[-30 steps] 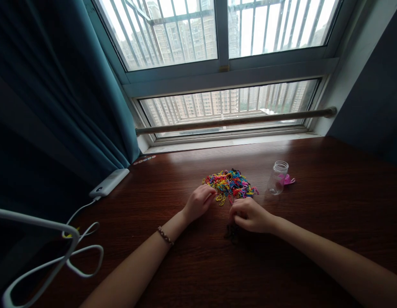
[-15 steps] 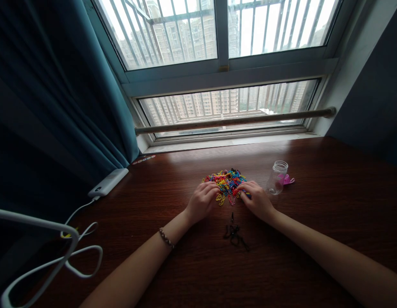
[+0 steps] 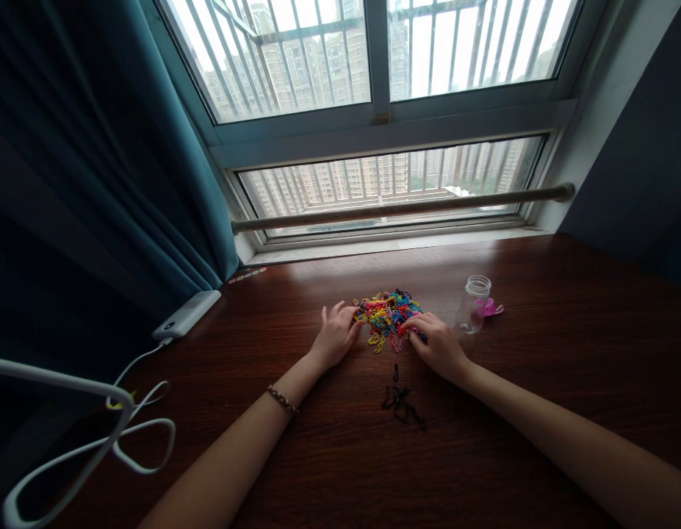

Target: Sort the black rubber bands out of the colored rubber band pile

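A heap of small colourful rubber bands lies on the table between my two hands. My left hand rests at the heap's left edge, its fingers apart and nothing seen in them. At the right edge, my right hand has its fingers and thumb bent together on some of the bands, with red ones at the fingertips. Exactly how many it pinches is hidden. Nearer to me lies a loose group of black rubber bands, with a single black piece just above it.
Right of the heap stands a clear open jar, with a pink object behind it. A white power bank with a white cable lies at left, beside the blue curtain. The window sill borders the wooden table's far side.
My left hand has moved left, off the heap's front to its edge, and its fingers have spread. My right hand stays nearly in place at the heap.
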Tool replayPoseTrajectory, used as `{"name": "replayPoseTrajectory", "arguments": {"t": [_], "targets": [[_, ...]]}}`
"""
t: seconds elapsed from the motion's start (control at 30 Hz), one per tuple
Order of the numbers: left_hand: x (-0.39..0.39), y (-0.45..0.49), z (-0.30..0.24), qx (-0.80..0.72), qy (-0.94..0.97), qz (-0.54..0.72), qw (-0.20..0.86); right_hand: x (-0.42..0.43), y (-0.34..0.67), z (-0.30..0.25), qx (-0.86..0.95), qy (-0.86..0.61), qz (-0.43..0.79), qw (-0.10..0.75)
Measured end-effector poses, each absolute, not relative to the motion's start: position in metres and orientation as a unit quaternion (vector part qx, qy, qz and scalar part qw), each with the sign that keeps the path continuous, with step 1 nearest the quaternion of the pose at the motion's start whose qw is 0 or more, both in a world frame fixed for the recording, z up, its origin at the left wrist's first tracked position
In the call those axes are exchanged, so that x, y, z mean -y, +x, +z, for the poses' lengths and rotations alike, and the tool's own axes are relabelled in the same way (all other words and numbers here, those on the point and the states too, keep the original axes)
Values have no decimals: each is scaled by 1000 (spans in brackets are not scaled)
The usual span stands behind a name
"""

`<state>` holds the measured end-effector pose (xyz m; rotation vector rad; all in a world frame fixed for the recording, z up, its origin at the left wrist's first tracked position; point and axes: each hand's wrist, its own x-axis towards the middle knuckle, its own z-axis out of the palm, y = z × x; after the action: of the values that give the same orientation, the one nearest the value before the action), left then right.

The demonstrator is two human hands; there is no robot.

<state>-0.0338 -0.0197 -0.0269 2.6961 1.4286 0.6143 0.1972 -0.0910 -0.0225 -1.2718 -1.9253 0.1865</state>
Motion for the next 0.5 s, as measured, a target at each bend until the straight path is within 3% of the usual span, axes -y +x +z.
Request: {"name": "replayPoseTrajectory", "arguments": {"t": [0.3, 0.5], "targets": [[21, -33, -27, -506, 835, 213, -37, 92, 197, -25, 763, -497, 76, 406], [21, -32, -28, -422, 887, 186, -23, 91, 195, -25, 763, -496, 77, 407]]}}
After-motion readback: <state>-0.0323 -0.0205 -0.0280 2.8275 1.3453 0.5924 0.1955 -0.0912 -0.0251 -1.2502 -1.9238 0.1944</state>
